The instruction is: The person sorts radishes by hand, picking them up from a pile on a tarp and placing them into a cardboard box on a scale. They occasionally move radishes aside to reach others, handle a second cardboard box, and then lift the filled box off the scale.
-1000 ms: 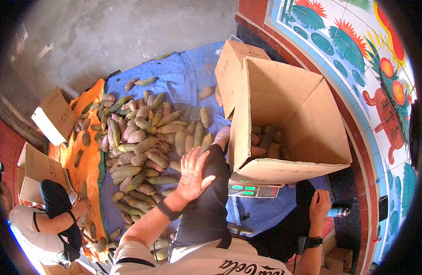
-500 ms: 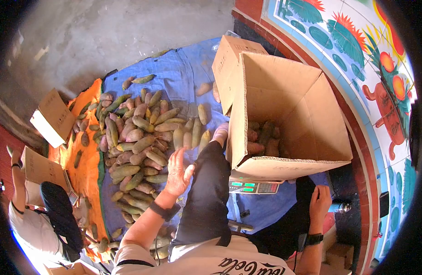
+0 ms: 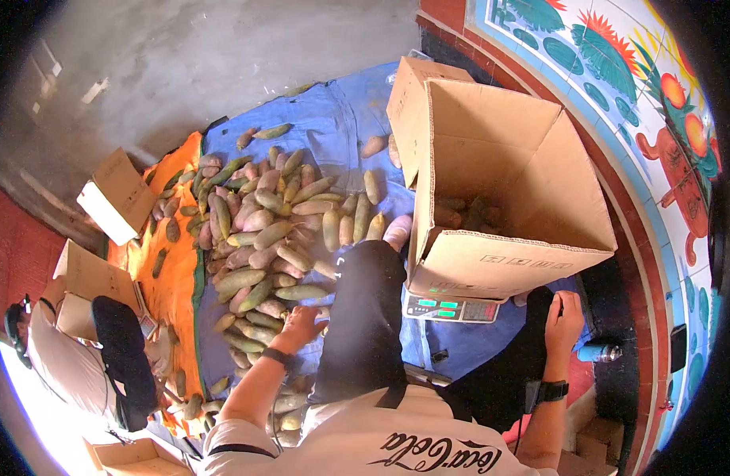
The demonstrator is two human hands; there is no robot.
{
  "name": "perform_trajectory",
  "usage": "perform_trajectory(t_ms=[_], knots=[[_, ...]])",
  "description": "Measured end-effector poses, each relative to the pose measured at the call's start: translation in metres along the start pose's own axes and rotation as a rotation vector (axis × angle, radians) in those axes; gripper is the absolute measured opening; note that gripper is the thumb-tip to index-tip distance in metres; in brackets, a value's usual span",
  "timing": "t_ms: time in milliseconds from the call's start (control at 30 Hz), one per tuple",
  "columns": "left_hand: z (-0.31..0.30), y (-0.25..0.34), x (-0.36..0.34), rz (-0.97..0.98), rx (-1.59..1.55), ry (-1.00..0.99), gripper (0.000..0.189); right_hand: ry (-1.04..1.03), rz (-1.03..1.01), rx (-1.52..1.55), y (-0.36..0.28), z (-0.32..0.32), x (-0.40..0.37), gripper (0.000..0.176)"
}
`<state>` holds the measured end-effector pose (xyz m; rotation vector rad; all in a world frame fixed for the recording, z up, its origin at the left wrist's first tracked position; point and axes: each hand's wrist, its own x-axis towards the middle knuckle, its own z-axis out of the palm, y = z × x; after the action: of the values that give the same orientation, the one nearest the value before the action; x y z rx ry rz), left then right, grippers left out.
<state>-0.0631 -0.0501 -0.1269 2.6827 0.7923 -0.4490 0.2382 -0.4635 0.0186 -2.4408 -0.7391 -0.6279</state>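
Observation:
My left hand [image 3: 298, 324] reaches down to the near edge of a pile of oblong green and pinkish fruits [image 3: 262, 238] on a blue tarp [image 3: 325, 127]. Its fingers curl over a fruit, and whether they grip it is hidden. My right hand [image 3: 565, 316] rests on my right knee with its fingers curled and nothing visible in it. My left leg in dark trousers [image 3: 361, 317] stretches toward the pile. A tall open cardboard box [image 3: 500, 266] stands on a digital scale [image 3: 452, 308] and holds several fruits [image 3: 468, 213] at its bottom.
An orange cloth [image 3: 174, 278] with more fruits lies left of the tarp. Another person [image 3: 103, 357] crouches at the lower left beside open cardboard boxes [image 3: 115, 198]. A metal bottle [image 3: 601, 351] lies by my right knee. A painted tiled wall [image 3: 658, 103] curves along the right.
My left hand has come off my left knee and dropped to the fruits at the pile's near edge. My right hand has stayed on my right knee. The view has shifted slightly.

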Motion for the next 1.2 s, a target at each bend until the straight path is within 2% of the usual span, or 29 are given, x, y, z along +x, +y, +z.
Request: perform_trajectory(t_ms=[67,133,200,400,500,533,600,633,733,800,867,900,1000,1067,1133,1200], knots=[[0.006,-0.007,-0.002,-0.045,-0.1,-0.105,0.045,-0.001,-0.007,0.012,-0.002,0.001,0.001,0.007],[0.024,-0.018,-0.003,-0.005,-0.092,-0.099,0.047,0.004,-0.008,0.01,-0.003,0.003,0.002,0.007],[0.032,-0.018,-0.003,-0.104,-0.211,-0.077,0.048,-0.02,-0.003,-0.001,-0.001,0.004,0.002,0.007],[0.062,-0.032,0.013,-0.142,-0.327,-0.16,0.05,-0.087,0.0,-0.06,0.002,0.006,0.001,0.007],[0.133,-0.073,0.039,-0.041,-0.31,-0.157,0.051,-0.108,-0.001,-0.096,-0.001,0.006,0.001,0.006],[0.125,-0.067,0.038,-0.042,-0.318,-0.163,0.051,-0.122,0.0,-0.117,-0.001,0.006,0.002,0.006],[0.09,-0.046,0.035,-0.253,-0.451,-0.218,0.051,-0.143,-0.009,-0.129,0.0,0.008,0.002,0.006],[0.092,-0.046,0.039,-0.317,-0.52,-0.247,0.05,-0.158,-0.015,-0.135,0.0,0.009,0.003,0.006],[0.093,-0.049,0.048,-0.347,-0.466,-0.221,0.051,-0.179,-0.017,-0.153,-0.005,0.011,0.005,0.006],[0.148,-0.082,0.067,-0.294,-0.428,-0.218,0.051,-0.201,-0.018,-0.17,-0.003,0.012,0.005,0.007],[0.179,-0.1,0.075,-0.066,-0.19,-0.177,0.051,-0.224,-0.017,-0.187,-0.005,0.013,0.006,0.007],[0.114,-0.062,0.061,-0.314,-0.49,-0.168,0.052,-0.235,0.004,-0.182,-0.008,0.012,0.007,0.007],[0.127,-0.064,0.067,-0.329,-0.472,-0.111,0.053,-0.258,0.017,-0.196,-0.006,0.011,0.005,0.008],[0.116,-0.056,0.072,-0.319,-0.455,-0.132,0.053,-0.266,0.007,-0.215,-0.004,0.01,0.004,0.01],[0.108,-0.049,0.077,-0.411,-0.477,-0.213,0.054,-0.304,0.044,-0.23,-0.002,0.009,0.002,0.01],[0.113,-0.047,0.084,-0.396,-0.486,-0.201,0.056,-0.299,0.018,-0.244,0.002,0.01,0.002,0.011]])
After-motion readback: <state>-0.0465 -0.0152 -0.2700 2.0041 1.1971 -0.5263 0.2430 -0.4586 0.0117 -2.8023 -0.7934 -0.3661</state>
